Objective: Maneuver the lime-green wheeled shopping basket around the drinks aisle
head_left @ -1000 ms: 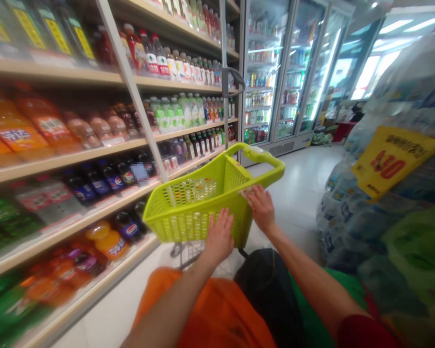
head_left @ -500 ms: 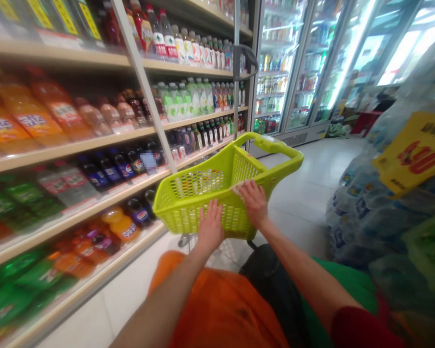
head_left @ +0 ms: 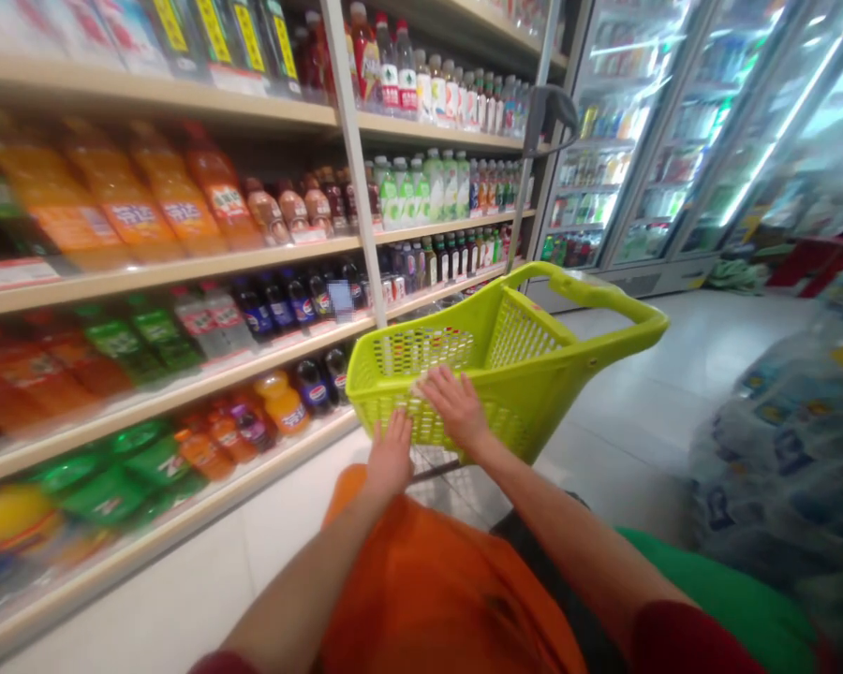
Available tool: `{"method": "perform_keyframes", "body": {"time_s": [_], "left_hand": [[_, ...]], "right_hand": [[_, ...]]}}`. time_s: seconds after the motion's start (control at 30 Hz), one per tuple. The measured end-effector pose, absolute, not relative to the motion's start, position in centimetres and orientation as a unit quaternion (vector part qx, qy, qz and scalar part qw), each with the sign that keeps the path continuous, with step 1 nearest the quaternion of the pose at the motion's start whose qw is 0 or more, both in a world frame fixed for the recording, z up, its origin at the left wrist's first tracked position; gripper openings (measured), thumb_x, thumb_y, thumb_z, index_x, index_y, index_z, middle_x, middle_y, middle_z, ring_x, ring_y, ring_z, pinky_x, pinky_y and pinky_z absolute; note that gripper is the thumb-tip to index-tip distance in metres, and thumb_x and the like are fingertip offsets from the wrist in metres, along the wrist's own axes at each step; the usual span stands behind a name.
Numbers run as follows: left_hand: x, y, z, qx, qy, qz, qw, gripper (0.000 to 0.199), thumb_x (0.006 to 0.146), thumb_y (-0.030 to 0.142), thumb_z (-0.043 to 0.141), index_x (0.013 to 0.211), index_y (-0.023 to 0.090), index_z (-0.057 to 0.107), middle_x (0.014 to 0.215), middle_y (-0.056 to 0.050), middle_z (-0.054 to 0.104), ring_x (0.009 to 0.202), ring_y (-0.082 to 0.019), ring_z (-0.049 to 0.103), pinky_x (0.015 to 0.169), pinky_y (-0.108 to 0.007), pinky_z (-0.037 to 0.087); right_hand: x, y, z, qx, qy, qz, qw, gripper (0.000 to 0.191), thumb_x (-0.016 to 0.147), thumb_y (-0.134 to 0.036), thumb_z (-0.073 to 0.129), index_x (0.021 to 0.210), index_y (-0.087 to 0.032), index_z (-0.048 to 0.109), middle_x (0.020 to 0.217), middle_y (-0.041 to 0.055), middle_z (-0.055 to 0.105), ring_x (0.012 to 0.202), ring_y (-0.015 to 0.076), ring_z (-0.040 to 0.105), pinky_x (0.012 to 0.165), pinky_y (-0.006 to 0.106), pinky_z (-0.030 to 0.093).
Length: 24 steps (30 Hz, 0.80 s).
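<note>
My left hand [head_left: 391,456] and right hand [head_left: 459,412], both unclamped, against cart [head_left: 549,398], which could roll into shelves [head_left: 288,352] beside it if pushed hard

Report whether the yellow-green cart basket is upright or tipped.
Upright: the cart basket has its open top facing up, with its perforated side wall below.

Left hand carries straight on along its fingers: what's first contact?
Likely the near side wall of the yellow-green basket; the left hand seems almost against it, though any gap is unclear.
</note>
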<state>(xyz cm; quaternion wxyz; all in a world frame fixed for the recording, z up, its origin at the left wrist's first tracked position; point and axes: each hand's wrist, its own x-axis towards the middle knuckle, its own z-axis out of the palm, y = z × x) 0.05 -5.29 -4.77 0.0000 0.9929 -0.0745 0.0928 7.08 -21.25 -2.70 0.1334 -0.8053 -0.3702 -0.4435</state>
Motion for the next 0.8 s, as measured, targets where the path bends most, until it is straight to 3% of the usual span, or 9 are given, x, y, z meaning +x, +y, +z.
{"method": "perform_keyframes", "body": {"time_s": [0.3,0.53,0.8], "left_hand": [[-2.1,2.3,-4.5,0.992,0.065,0.111,0.007,0.07,0.068,0.012,0.047,0.136,0.007,0.029,0.146,-0.017,0.024,0.136,-0.025,0.021,0.109,-0.05,0.019],[-2.9,3.7,-3.9,0.99,0.08,0.115,0.022,0.069,0.069,0.014,0.048,0.135,0.007,0.03,0.147,-0.018,0.022,0.136,-0.025,0.02,0.108,-0.051,0.02],[-2.3,2.2,-3.7,0.987,0.063,0.14,0.042,0.069,0.07,0.015,0.048,0.135,0.005,0.029,0.146,-0.019,0.023,0.136,-0.027,0.019,0.109,-0.052,0.018]], "right_hand": [[7.7,-9.5,-3.3,-0.766,-0.496,-0.398,0.096,0.031,0.089,-0.016,0.042,0.117,-0.018,0.055,0.132,0.0077,0.05,0.129,0.0239,0.035,0.104,0.046,0.028],[6.2,-9.8,-8.9,-0.766,-0.562,-0.311,0.001,0.022,0.083,-0.015,0.052,0.103,-0.013,0.062,0.118,0.0112,0.06,0.118,0.0229,0.048,0.102,0.044,0.034],[7.4,-12.6,-3.7,-0.789,-0.476,-0.382,0.074,0.039,0.086,-0.01,0.043,0.123,-0.019,0.051,0.133,0.0076,0.049,0.132,0.0226,0.03,0.108,0.048,0.021]]}}
